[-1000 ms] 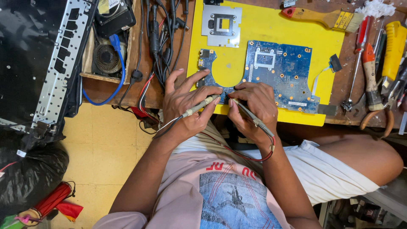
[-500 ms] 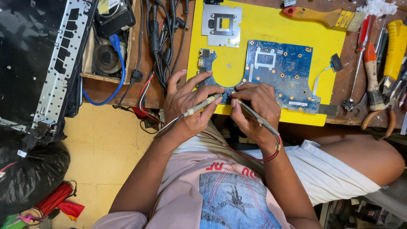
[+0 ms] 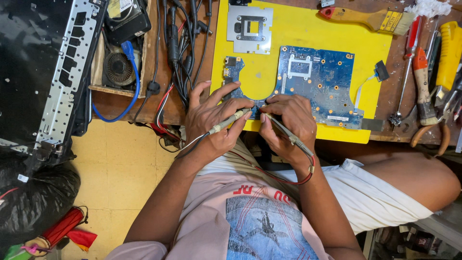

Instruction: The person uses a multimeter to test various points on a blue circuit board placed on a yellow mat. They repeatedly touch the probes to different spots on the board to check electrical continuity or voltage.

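A blue circuit board (image 3: 317, 82) lies on a yellow mat (image 3: 308, 33) on the wooden bench. My left hand (image 3: 211, 120) grips a thin pale test probe (image 3: 230, 120), its tip touching the board's near left edge. My right hand (image 3: 286, 120) holds a second thin probe (image 3: 288, 132) with a red wire (image 3: 288, 180) trailing back over my wrist; its tip meets the board close to the other one. Both tips are partly hidden by my fingers.
A square metal bracket (image 3: 250, 28) lies on the mat's far left. A brush (image 3: 365, 17), screwdrivers (image 3: 421, 82) and pliers (image 3: 430, 137) sit at the right. Black cables (image 3: 180, 43), a fan (image 3: 118, 67) and a metal computer case panel (image 3: 67, 72) are at the left.
Both hands have stayed at the board's near edge; the probes shifted only slightly.
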